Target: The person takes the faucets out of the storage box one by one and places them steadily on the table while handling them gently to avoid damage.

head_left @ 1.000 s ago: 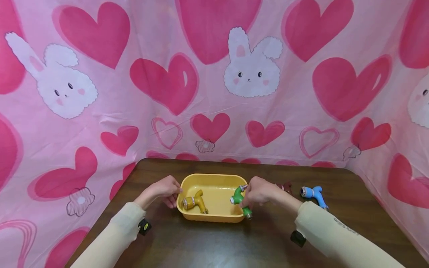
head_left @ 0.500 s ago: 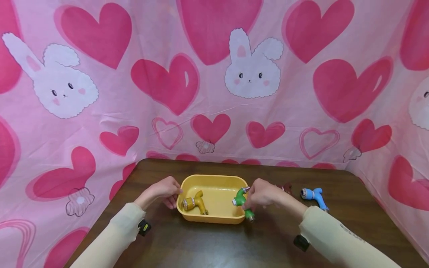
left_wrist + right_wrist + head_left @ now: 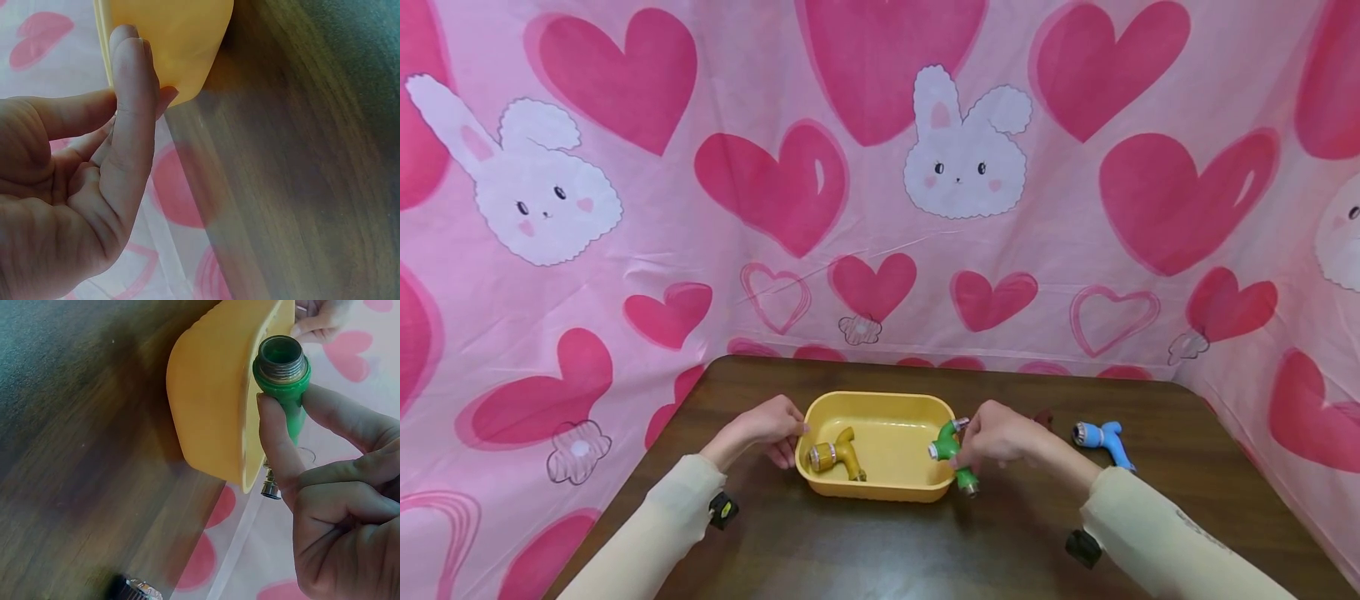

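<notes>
Rightward drift marks the green tap point(image 3: 946, 450) and the right hand point(image 3: 997, 435) since the earlier frames, while the yellow tub point(image 3: 880, 482) and the left hand point(image 3: 777, 430) look unchanged. Now the tap is held up at the tub's right edge, its threaded end out past the near right corner; whether it touches the rim I cannot tell. Thumb and a finger of the right hand pinch the green barrel just below that thread, other fingers folded in. It should be stiff and fairly light, sturdy rather than fragile, but the glossy barrel may slip; the barrel by the collar seems the best hold, the slim spout the weaker one. Around it, the left hand pinches the tub's left edge, its thumb at the rim. Inside, a mustard tap point(image 3: 844, 457) lies near the tub's near left corner. Towards the tabletop's point(image 3: 827, 558) right edge lie a blue tap point(image 3: 1110, 440) and a mostly hidden brown thing point(image 3: 1043, 417).
</notes>
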The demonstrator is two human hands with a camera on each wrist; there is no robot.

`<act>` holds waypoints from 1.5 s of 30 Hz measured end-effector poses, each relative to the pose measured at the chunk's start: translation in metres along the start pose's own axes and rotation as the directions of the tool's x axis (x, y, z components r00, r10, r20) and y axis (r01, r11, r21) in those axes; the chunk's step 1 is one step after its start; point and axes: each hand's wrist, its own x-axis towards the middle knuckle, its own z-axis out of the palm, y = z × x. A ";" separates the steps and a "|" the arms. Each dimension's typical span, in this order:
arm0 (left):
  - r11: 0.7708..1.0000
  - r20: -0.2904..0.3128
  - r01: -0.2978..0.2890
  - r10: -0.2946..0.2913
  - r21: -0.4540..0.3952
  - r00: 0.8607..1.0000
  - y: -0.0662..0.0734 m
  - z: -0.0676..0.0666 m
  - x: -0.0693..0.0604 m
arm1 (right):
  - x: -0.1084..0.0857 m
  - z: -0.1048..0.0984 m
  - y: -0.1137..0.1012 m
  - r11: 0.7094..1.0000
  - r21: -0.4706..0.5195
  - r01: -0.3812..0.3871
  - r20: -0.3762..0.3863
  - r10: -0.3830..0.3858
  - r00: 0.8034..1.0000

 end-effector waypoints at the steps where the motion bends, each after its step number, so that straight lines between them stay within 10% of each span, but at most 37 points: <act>1: 1.000 0.000 0.002 -0.002 0.002 1.000 0.000 0.000 0.000 | 0.000 -0.001 0.001 1.000 0.004 0.003 0.001 -0.003 1.000; 45: 1.000 0.030 0.001 -0.001 0.015 1.000 0.003 -0.017 0.017 | -0.002 -0.010 0.020 0.998 0.045 -0.039 -0.010 0.039 0.999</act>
